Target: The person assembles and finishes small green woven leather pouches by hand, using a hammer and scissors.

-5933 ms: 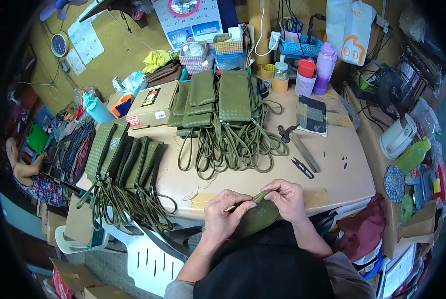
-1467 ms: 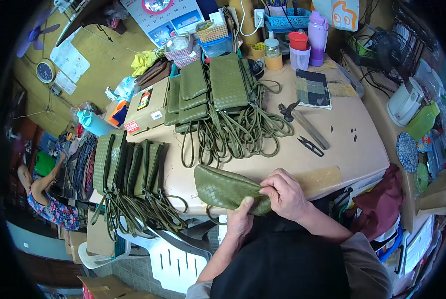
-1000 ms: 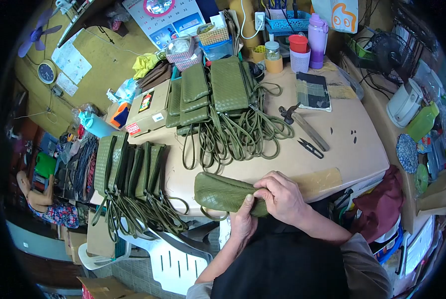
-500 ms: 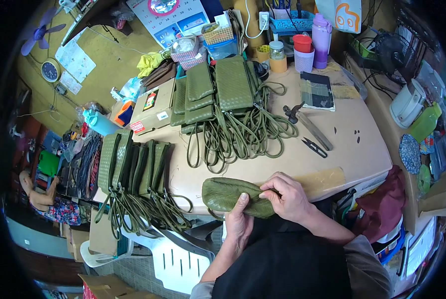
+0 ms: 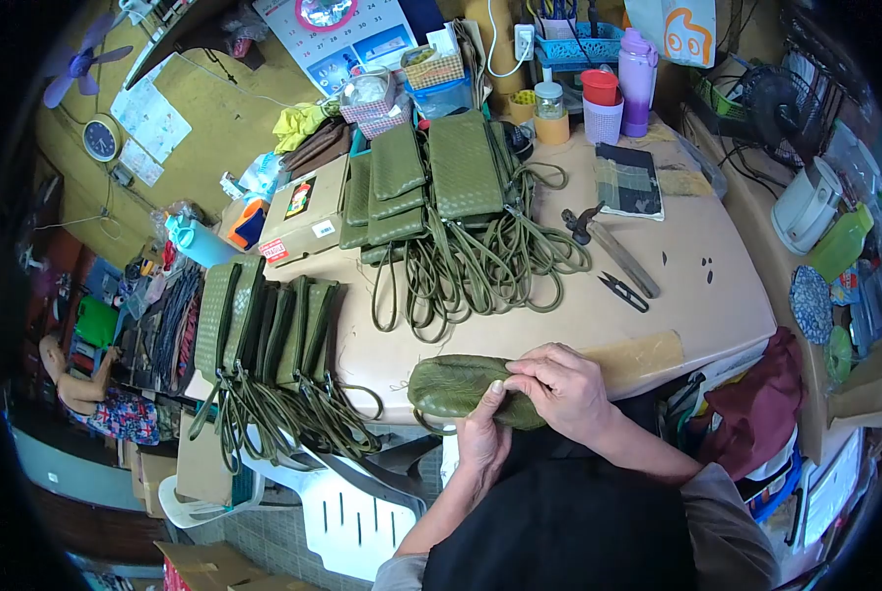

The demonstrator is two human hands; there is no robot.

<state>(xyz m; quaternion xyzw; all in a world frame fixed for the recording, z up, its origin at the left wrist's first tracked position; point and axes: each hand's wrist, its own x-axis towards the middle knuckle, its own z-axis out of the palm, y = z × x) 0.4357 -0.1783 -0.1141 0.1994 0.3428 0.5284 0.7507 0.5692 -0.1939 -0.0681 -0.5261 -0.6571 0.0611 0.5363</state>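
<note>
An olive-green pouch is held up at the near edge of the table, its body bulging and rounded. My left hand grips it from below, thumb pressed on the front face. At its upper right edge, my right hand pinches the material, fingers closed together. A dark cord loop hangs under the pouch's left end. Beyond it, a stack of flat olive woven pouches lies with long cord straps trailing forward. More such pouches stand in a row at the left table edge, straps hanging over.
On the table lie a hammer, thread snips and a notebook. A cardboard box stands behind the left row. A white plastic chair is below left. Another person sits at far left.
My left thumb has moved up and right along the pouch, closer to my right fingers. The pouch has shifted slightly right and turned a little. My right hand keeps pinching its edge.
</note>
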